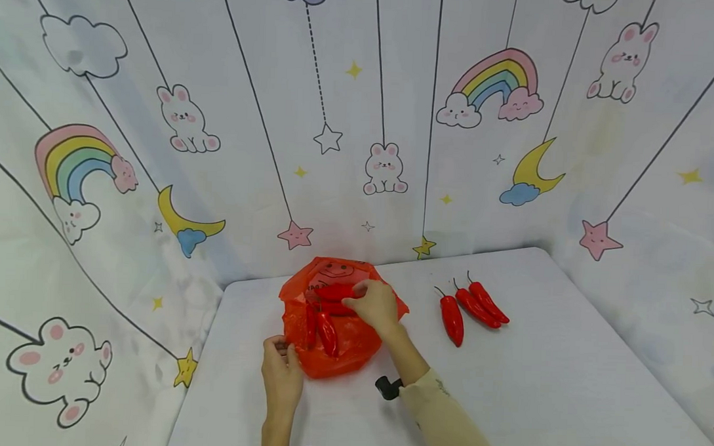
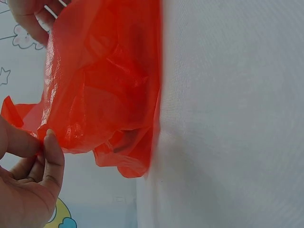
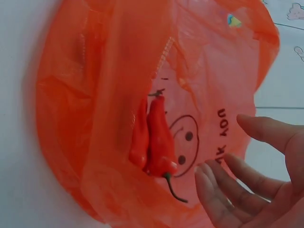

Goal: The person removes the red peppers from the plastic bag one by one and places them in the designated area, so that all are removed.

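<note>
An orange-red plastic bag (image 1: 352,354) stands with its mouth spread, a smiley face and lettering printed on it. My left hand (image 1: 282,371) is at the bag's near left side; in the left wrist view its thumb and finger pinch the bag's edge (image 2: 43,129). Several red chili peppers (image 1: 327,333) show in the mouth of the bag. Over the bag's right side is my right hand (image 1: 378,306). From the right wrist, its fingers (image 3: 263,130) are apart with nothing between them, just beside a red chili pepper (image 3: 160,135) with a green stem.
Three more red chili peppers lie on the white table (image 1: 534,387) right of the bag, the nearest chili pepper (image 1: 451,320) a little apart from the others. A small black object (image 1: 388,388) shows by my right wrist. Behind the table hangs a patterned cloth (image 1: 252,180).
</note>
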`<state>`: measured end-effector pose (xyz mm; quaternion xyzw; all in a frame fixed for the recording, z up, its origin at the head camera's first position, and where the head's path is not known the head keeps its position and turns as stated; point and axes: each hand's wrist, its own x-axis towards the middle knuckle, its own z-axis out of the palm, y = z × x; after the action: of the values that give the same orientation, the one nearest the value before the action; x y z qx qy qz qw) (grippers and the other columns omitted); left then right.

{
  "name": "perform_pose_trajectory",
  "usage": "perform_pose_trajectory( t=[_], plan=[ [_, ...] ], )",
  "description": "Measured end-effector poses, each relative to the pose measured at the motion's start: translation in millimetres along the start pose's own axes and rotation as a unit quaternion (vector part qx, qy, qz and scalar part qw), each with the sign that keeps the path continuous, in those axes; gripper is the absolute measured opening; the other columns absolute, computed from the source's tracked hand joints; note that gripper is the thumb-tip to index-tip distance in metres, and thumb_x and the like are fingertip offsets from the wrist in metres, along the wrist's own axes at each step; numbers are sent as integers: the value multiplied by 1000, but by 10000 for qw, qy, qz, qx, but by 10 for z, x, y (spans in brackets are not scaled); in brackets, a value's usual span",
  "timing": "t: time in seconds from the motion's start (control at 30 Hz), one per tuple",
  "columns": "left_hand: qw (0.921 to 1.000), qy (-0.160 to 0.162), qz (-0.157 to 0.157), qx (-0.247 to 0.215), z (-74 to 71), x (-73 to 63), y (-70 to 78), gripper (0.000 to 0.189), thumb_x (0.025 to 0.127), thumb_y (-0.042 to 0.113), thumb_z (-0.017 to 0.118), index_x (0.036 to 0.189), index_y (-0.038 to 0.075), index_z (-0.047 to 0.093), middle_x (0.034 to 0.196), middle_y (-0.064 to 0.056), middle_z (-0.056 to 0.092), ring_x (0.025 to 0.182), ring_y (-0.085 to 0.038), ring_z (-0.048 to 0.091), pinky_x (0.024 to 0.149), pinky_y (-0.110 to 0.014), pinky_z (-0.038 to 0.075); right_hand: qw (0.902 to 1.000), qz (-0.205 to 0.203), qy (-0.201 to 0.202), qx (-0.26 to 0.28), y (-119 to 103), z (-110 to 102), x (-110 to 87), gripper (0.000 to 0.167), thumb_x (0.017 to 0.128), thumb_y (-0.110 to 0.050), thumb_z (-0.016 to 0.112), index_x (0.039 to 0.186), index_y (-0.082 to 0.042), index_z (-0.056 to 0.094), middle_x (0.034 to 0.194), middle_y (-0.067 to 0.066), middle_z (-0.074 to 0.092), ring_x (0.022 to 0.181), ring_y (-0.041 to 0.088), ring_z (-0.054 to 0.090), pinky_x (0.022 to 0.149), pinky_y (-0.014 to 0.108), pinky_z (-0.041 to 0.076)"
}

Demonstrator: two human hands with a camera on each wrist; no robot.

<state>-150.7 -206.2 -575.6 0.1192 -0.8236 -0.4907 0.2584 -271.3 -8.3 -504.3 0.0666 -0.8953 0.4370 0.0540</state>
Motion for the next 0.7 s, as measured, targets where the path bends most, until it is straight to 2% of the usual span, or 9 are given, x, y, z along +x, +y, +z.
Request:
perform_pose_trajectory(
  t=[0.2, 0.37, 0.53, 0.7],
  plan=[
    [9999, 18, 8, 106, 5, 0, -23, 22, 104, 0, 56, 125, -2, 50, 108, -16, 62, 93, -24, 62, 79, -24, 53, 9985, 297, -393, -227, 16, 209, 82, 38, 85, -37, 87, 109, -10, 77, 97, 2, 76, 91, 23, 67, 80, 42, 58],
    [10000, 8, -25, 66, 13, 0, -47, 21, 104, 0, 56, 125, -2, 51, 108, -15, 62, 93, -24, 62, 78, -24, 53, 9958, 614, -670, -120, 8, 322, 122, 34, 85, -36, 87, 103, -10, 77, 94, 3, 76, 89, 24, 66, 81, 43, 59],
    [10000, 11, 49, 28, 15, 5, -62, 21, 104, 0, 56, 124, -2, 51, 107, -15, 62, 92, -23, 62, 77, -23, 53, 9924, 813, -923, 65, 4, 409, 150, 28, 84, -35, 87, 93, -11, 76, 82, 2, 72, 79, 22, 64, 70, 38, 59],
    [10000, 22, 59, 37, 9, 4, -64, 21, 104, -1, 56, 124, -2, 50, 107, -15, 62, 92, -23, 62, 78, -23, 53, 9871, 949, -1286, -60, 49, 538, 164, 28, 85, -32, 86, 75, -11, 71, 64, 2, 62, 64, 19, 56, 56, 30, 50]
  ],
)
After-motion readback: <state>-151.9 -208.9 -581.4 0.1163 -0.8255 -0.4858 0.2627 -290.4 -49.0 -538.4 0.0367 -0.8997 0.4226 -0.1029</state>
